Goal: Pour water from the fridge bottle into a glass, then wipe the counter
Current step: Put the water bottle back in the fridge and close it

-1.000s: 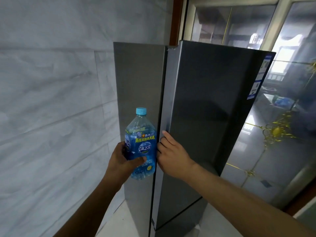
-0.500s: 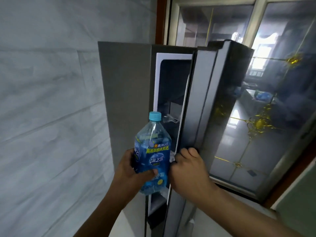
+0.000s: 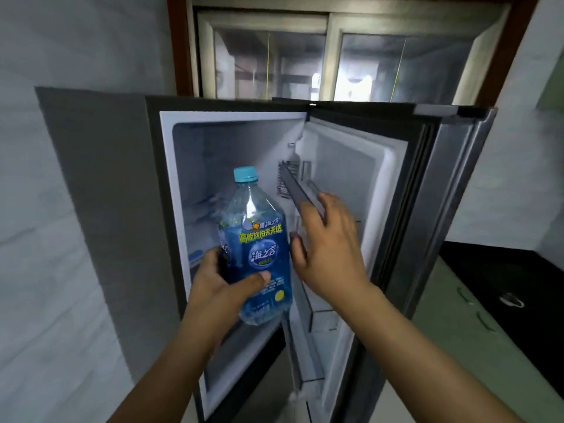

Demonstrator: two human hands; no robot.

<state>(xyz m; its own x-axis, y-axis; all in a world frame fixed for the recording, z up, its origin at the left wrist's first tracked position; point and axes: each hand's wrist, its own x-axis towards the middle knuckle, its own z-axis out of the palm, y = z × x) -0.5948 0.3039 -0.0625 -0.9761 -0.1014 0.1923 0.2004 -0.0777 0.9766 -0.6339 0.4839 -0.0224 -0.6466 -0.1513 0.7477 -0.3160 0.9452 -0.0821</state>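
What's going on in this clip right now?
A person stands at an open fridge. The left hand grips a capped bottle with a blue label, held upright in front of the fridge compartment. The right hand is spread open against the inner edge of the fridge door, which is swung wide. No glass is in view. A dark counter shows at right.
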